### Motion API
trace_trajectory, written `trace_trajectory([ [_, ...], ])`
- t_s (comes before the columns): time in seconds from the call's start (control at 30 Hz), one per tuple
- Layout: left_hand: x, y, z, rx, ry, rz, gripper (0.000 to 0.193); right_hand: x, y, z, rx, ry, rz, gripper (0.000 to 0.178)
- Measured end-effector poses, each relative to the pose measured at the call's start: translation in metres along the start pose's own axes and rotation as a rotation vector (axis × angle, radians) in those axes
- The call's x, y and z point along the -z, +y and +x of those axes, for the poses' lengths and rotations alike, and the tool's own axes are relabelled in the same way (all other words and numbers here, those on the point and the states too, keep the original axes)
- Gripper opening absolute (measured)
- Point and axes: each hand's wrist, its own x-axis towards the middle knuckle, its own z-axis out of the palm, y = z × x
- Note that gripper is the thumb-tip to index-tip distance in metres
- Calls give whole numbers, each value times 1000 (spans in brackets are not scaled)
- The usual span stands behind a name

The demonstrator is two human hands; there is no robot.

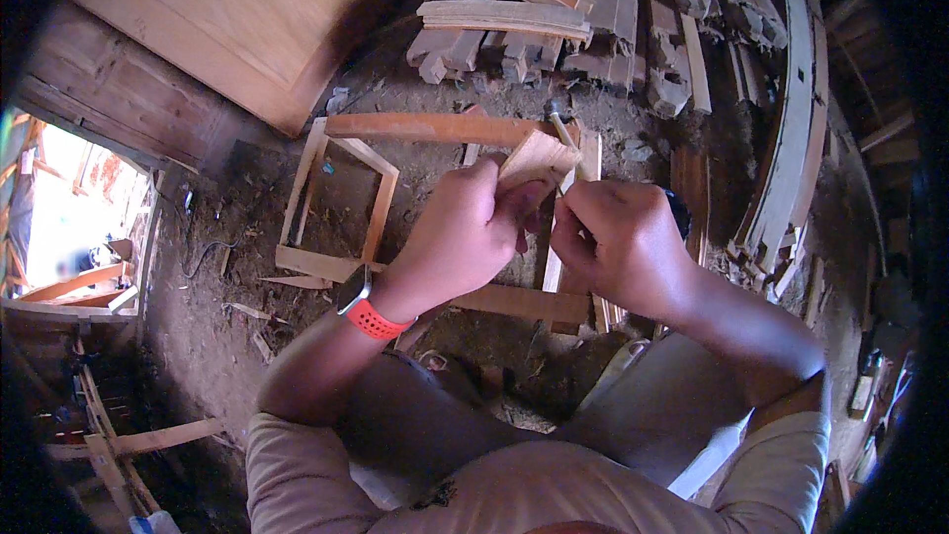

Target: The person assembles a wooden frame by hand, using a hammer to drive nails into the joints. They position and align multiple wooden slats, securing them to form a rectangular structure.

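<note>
My left hand (pixel 457 227), with a watch on a red band (pixel 378 320) at its wrist, grips a small flat wooden block (pixel 537 158) in front of me. Close beside it, my right hand (pixel 625 237) is closed, its fingertips pinching a thin pale piece (pixel 566 181) against the block's right edge. What that piece is cannot be made out. Below both hands a wooden frame (pixel 445 126) of reddish and pale strips lies on the ground. Past the block, a slim tool with a dark metal end (pixel 555 111) rests near the frame's far right corner.
Stacked timber (pixel 504 20) fills the far side, and long boards (pixel 791 129) run along the right. A large wooden panel (pixel 237 10) stands at the far left, above a bright opening (pixel 79 208). A cable (pixel 203 259) and wood scraps (pixel 259 312) litter the dirt floor.
</note>
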Motion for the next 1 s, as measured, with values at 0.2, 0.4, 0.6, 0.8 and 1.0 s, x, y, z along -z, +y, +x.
trace_trajectory([
  [0.2, 6, 12, -2, 223, -82, -281, 27, 21, 17, 14, -222, -49, 330, 12],
  [0.4, 23, 14, 14, 365, -25, -220, 22, -6, -12, -17, 275, -100, -121, 17],
  [0.6, 40, 10, 15, 319, 95, -468, 22, 7, -19, -5, 233, 121, -89, 21],
  [0.8, 72, 7, 12, 258, 216, -324, 23, 12, -9, -5, 191, 154, -104, 20],
  [1.0, 200, -24, -29, 296, 526, 11, 41, 16, -1, -8, 114, 133, -78, 18],
])
